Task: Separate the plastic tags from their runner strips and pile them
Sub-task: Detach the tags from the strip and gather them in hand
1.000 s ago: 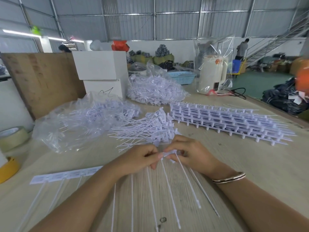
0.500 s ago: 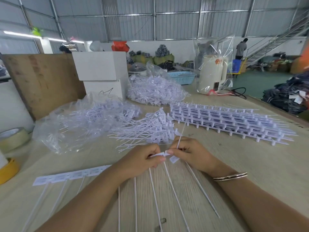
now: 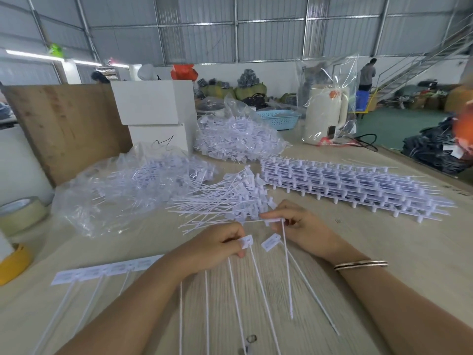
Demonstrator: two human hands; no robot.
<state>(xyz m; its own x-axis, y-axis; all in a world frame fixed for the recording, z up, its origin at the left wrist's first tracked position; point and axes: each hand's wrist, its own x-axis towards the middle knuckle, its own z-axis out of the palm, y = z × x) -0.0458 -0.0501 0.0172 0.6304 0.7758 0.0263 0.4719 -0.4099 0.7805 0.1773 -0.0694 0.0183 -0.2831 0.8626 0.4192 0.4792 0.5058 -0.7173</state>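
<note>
My left hand (image 3: 217, 245) grips the end of a white runner strip of tags (image 3: 107, 270) that trails left across the table, pinching a tag head (image 3: 246, 240) with its long tail pointing toward me. My right hand (image 3: 298, 226) pinches a separated tag (image 3: 275, 221) whose tail hangs down. Another loose tag (image 3: 270, 242) lies between the hands. Just beyond them is the pile of separated tags (image 3: 225, 198). A stack of unseparated strips (image 3: 353, 185) lies to the right.
Clear bags of tags (image 3: 122, 185) (image 3: 238, 142) lie at left and centre back. White boxes (image 3: 153, 108), a wooden board (image 3: 64, 129), tape rolls (image 3: 20, 213) (image 3: 12, 262), a blue basket (image 3: 277, 119) and a bagged kettle (image 3: 325, 114) ring the table.
The hands have pulled apart. My right hand broke a tag off the strip and lifted it toward the pile; my left hand shifted slightly left with the strip.
</note>
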